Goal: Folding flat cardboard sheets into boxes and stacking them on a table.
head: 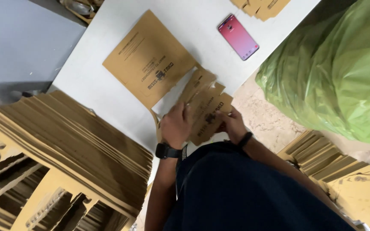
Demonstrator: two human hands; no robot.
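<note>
A flat brown die-cut cardboard blank [204, 107] with dark print lies at the near edge of the white table [95, 72]. My left hand [176, 125], with a black watch on its wrist, presses on the blank's left part. My right hand [233, 124], wearing a dark wristband, grips its right edge. Just beyond them a second, larger printed cardboard sheet [148, 57] rests flat on the table.
A tall stack of brown cardboard blanks [65, 145] fills the left. A pink phone [237, 37] lies on the table's far side. A big green plastic bag [339, 68] bulges at right, with more stacked cardboard [326, 160] beneath it. Cardboard pieces [262, 6] sit at the top edge.
</note>
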